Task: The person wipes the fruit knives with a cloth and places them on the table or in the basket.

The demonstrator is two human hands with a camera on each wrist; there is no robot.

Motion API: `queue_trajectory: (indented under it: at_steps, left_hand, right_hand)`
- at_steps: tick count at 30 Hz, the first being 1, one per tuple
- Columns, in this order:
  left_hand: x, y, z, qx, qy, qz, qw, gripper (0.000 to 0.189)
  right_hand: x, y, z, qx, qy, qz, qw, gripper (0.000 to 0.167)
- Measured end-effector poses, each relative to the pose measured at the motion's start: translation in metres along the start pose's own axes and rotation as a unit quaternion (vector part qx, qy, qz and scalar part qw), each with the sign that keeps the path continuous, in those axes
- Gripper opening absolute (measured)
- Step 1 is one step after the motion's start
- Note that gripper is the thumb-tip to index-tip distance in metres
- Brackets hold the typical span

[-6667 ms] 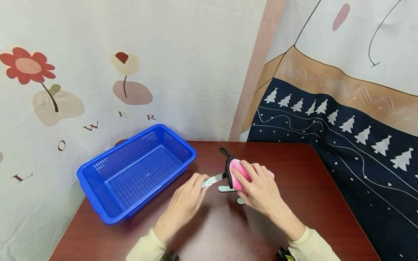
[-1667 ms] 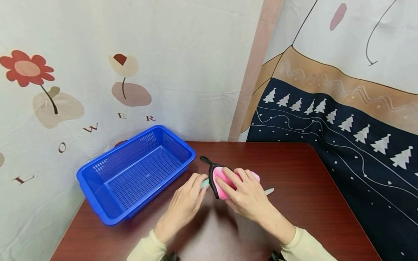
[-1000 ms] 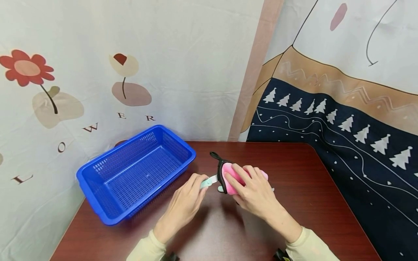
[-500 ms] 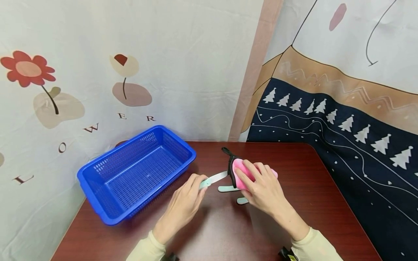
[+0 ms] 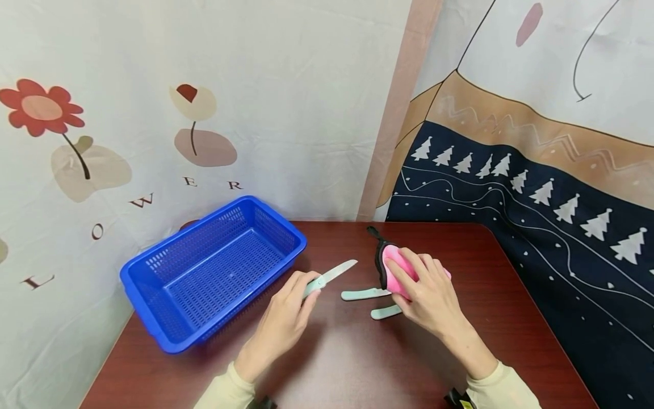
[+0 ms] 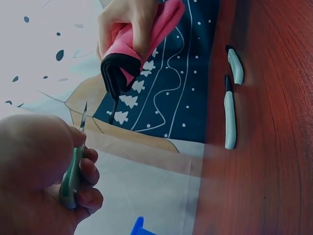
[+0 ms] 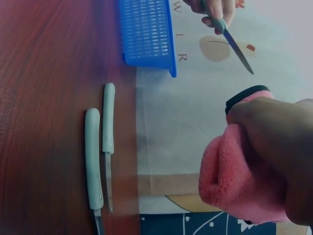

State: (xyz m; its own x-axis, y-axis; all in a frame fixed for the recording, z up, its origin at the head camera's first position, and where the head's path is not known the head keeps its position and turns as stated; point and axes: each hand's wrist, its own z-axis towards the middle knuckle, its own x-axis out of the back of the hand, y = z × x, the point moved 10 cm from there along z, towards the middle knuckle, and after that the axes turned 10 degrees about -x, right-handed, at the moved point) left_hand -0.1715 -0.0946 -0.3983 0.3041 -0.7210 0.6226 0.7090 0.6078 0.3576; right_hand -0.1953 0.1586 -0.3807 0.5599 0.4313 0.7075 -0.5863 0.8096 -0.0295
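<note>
The left hand grips a mint-handled knife above the table, blade toward two o'clock – likely to keep its edge away from that hand. At three o'clock the right hand clasps a bunched, black-edged pink plush cloth, apart from the blade. Two similar knives lie at four o'clock, blades screened from above, the blue perforated basket at nine.

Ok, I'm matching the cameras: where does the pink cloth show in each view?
Head: right of centre, the pink cloth in the right hand.
Left wrist: top, just left of centre.
Right wrist: lower right, partly hidden.
Shared landmark: the blue basket, only a corner in left wrist.
</note>
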Motion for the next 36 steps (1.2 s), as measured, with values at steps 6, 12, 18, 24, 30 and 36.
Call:
queue_trajectory:
  at_steps: [6,12,18,24,30,36]
  left_hand:
    - [-0.002,-0.003,0.001,0.007,0.01,-0.057,0.9983,0.022]
    - [-0.011,-0.017,0.0,0.097,-0.02,-0.146,0.9843,0.02]
    - [-0.022,-0.026,-0.002,0.205,-0.057,-0.253,0.9439,0.022]
    - [-0.033,-0.026,-0.004,0.24,-0.085,-0.322,0.9117,0.025]
    - [-0.042,-0.023,-0.005,0.249,-0.103,-0.371,0.8888,0.029]
    - [-0.046,-0.019,-0.007,0.243,-0.12,-0.4,0.8756,0.032]
  right_hand:
    - [0.007,0.0,0.0,-0.012,0.026,0.041,0.9987,0.061]
    - [0.02,-0.009,0.004,0.004,0.089,0.071,0.9935,0.045]
    - [0.024,-0.027,0.007,0.049,0.113,0.083,0.9889,0.043]
    - [0.02,-0.048,0.01,0.1,0.104,0.085,0.9859,0.043]
    - [0.016,-0.068,0.01,0.15,0.093,0.082,0.981,0.042]
    - [0.007,-0.086,0.005,0.189,0.069,0.06,0.9778,0.041]
